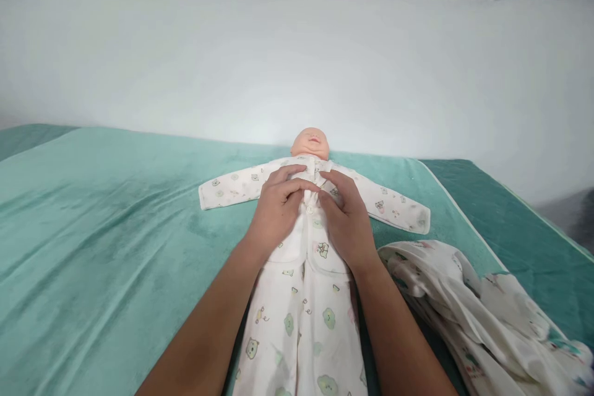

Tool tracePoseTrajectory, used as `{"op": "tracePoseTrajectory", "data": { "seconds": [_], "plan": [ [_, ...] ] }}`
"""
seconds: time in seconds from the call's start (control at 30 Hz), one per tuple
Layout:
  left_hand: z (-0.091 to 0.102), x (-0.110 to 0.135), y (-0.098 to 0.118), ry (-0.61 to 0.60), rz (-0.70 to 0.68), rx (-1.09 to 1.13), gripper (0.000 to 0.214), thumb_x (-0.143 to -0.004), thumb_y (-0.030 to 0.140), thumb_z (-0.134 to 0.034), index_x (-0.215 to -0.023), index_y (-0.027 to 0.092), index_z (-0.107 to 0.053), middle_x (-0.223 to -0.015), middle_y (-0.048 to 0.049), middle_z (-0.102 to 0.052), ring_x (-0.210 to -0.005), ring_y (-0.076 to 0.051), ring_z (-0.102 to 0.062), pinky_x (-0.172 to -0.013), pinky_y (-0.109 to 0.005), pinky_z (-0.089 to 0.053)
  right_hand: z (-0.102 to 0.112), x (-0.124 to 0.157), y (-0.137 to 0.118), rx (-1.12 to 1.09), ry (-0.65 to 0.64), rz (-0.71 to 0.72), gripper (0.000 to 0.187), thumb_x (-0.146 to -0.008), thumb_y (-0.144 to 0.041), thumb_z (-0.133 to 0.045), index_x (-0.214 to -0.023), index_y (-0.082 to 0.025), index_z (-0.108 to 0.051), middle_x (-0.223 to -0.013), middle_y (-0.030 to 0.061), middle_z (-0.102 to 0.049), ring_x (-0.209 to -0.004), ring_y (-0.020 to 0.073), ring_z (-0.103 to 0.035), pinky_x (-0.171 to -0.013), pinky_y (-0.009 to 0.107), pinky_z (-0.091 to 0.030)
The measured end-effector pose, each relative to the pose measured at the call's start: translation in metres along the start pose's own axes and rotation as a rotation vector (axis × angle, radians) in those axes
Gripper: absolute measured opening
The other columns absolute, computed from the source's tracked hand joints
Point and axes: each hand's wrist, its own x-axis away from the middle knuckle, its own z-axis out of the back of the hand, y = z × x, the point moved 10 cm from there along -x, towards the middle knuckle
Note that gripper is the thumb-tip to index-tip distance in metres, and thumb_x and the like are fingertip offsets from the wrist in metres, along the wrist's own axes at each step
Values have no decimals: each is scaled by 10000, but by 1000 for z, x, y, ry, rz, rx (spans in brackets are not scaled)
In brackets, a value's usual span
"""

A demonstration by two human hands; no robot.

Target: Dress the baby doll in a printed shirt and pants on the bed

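Observation:
A baby doll [310, 143] lies on its back with its head at the far end. It wears a white long-sleeved jacket [320, 235] printed with small bears, the sleeves spread out to both sides. White printed trousers [273, 315] cover its legs. At the chest, my left hand [281, 204] has its fingertips pressed on the jacket's front edge. My right hand [347, 216] pinches the opposite edge, fingertips almost touching the left ones. A pale button [310, 210] shows just below the fingers. What lies right under the fingertips is hidden.
A crumpled heap of white printed cloth [468, 309] lies to the right of my right forearm. Beneath everything spreads a green blanket [106, 247], with a darker green strip [524, 241] on the right. A white wall [297, 62] stands behind the doll's head.

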Motion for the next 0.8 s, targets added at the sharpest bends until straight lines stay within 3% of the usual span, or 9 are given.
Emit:
{"op": "tracePoseTrajectory", "data": {
  "seconds": [0.07, 0.17, 0.33, 0.47, 0.57, 0.8],
  "plan": [
    [3, 0, -2, 23, 16, 69, 329, -890, 126, -459, -854, 275, -750, -1314, 8, -616, -1282, -212, -521, -1091, -413, -402, 7, 0, 0, -14, 71, -3, 263, -890, -216, -551, -1138, -261, -624, -1255, 41, -622, -1191, 200, -550, -1006, 370, -441],
    [9, 0, -5, 22, 46, 173, 236, -868, 140, -501, -812, 246, -704, -1307, 0, -628, -1261, -216, -545, -1011, -385, -461, 22, 2, -2, -39, 189, -18, 97, -913, -268, -563, -933, -233, -651, -998, 18, -659, -941, 171, -604, -819, 308, -473],
    [2, 4, 0, -233, 42, 126, 163, -863, 176, -544, -835, 259, -681, -1457, 24, -520, -1402, -245, -413, -1028, -409, -452, 7, 2, -20, 41, -14, 49, 355, -963, -365, -534, -659, -207, -625, -637, -24, -560, -681, 135, -527, -698, 289, -403],
    [2, 14, -3, -336, 44, 101, 112, -892, 265, -574, -877, 288, -682, -1549, 54, -417, -1476, -271, -303, -942, -400, -513, 4, 4, -28, 102, -42, 105, 393, -958, -349, -550, -601, -199, -612, -577, -29, -503, -622, 124, -479, -643, 285, -368],
    [3, 21, -6, -334, 42, 105, 117, -911, 337, -580, -888, 297, -687, -1569, 56, -391, -1497, -295, -260, -889, -397, -542, 6, 5, -29, 157, 6, 115, 410, -961, -346, -540, -586, -195, -607, -566, -28, -479, -594, 120, -459, -617, 293, -346],
    [4, 22, -6, -258, 51, 157, 71, -884, 321, -639, -850, 291, -694, -1526, 61, -445, -1493, -268, -267, -993, -418, -516, 7, 6, -29, 201, 29, 104, 418, -955, -340, -540, -574, -194, -629, -555, -25, -478, -575, 118, -462, -601, 301, -334]
  ]
}}
